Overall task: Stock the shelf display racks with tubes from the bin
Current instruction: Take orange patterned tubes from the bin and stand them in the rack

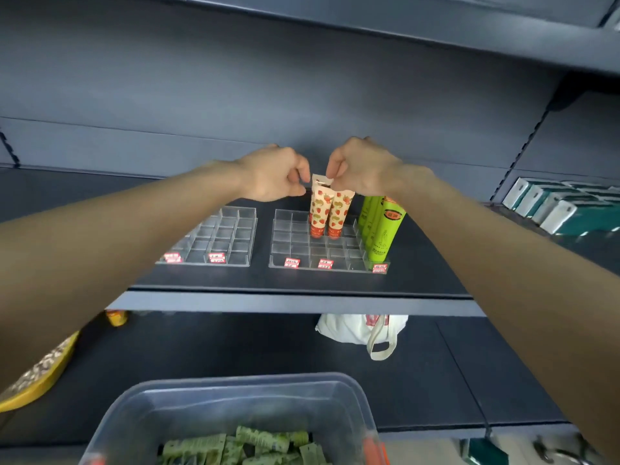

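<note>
Left hand and right hand pinch the flat crimped end of a strawberry-print tube in a clear gridded rack.

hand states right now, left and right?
Left hand: fingers curled, pinching the top edge of the strawberry tube.
Right hand: pinching the same tube's top.

The scene is recorded by a single wide-angle camera worn on the head, directed forward and downward at a dark shelf unit from close range. The middle shelf and its clear display racks are framed at the centre within arm's reach, where the left hand and right hand are seen from behind. The bin is cut off by the bottom edge, nearest the lens and viewed from above.
</note>
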Motion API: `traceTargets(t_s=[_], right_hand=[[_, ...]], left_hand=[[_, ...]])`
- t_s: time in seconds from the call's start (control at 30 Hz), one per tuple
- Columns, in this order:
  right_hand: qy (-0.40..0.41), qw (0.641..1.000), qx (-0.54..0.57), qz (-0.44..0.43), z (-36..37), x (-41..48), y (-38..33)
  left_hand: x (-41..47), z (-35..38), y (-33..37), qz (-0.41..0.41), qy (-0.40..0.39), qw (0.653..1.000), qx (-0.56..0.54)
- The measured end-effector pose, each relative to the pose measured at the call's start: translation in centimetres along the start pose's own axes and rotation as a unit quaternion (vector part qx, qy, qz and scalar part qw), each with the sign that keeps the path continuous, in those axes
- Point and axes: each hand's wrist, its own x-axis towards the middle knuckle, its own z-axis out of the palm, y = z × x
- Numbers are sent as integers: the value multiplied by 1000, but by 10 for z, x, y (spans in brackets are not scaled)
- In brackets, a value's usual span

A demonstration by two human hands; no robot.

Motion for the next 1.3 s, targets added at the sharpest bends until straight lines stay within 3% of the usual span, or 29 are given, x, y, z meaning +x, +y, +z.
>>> traceTargets(t_s=[0.23,0.53,0.8,0.9,1.03,1.17,1.3], right_hand=[[-27,997,69,-29,57,-88,-29],[-250,959,124,44,227,-207,-32],[-347,906,191,151,341,-266,-30],[-391,901,136,131,360,-268,-27],[-415,903,64,87,368,-267,-22],[-429,892,87,114,376,-273,-14],[-419,885,124,161,372,-273,-10]], left_hand=[[-109,38,-9,-23,-64,997,-26],[-252,190,-47,-130,-228,960,-100],[-328,292,-59,-207,-240,934,-164],[-331,311,-58,-180,-215,956,-91],[-318,317,-55,-69,-255,964,33],[-317,328,-46,-26,-323,946,-2],[-313,327,-44,3,-356,934,29]])
